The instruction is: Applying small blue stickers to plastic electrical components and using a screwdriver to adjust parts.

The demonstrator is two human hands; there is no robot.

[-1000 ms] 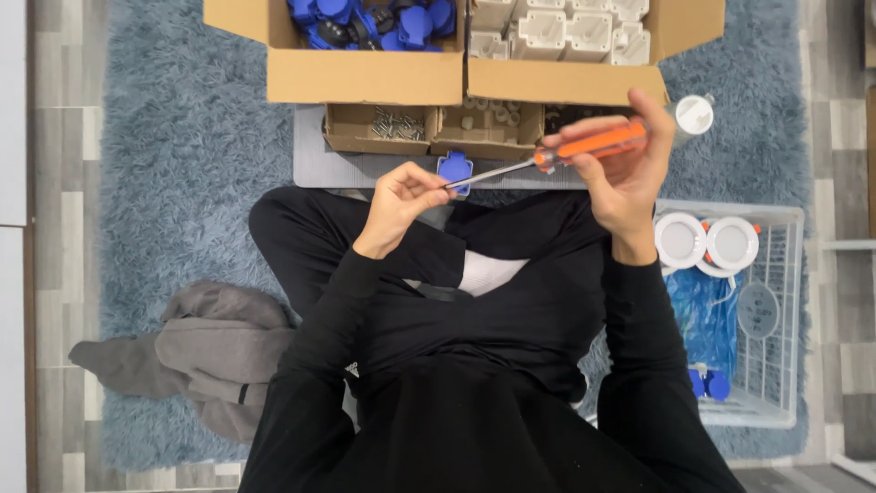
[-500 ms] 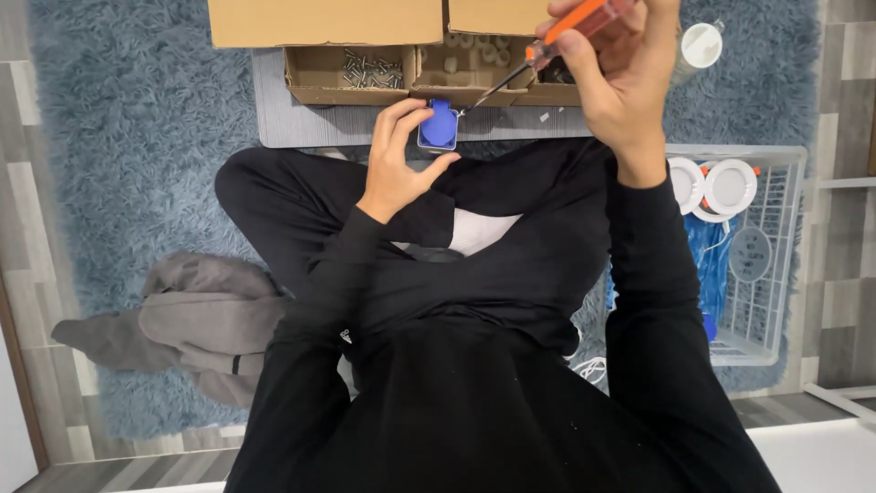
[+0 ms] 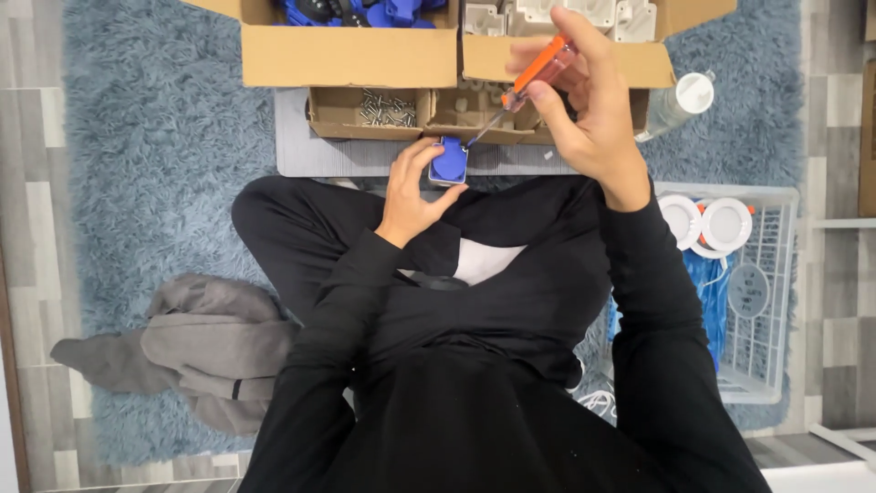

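Observation:
My left hand holds a small blue socket part against the grey board in front of my crossed legs. My right hand grips an orange-handled screwdriver, held slanting down to the left. Its metal tip touches the upper right corner of the blue part.
A low cardboard tray of screws sits on the board, with a big open cardboard box of blue and white parts behind it. A white wire basket with round white pieces stands at my right, a plastic bottle above it. A grey jacket lies on the blue rug at left.
My left hand has set the blue part lower on the board. The screwdriver tip has come down onto it, and the view has shifted a little.

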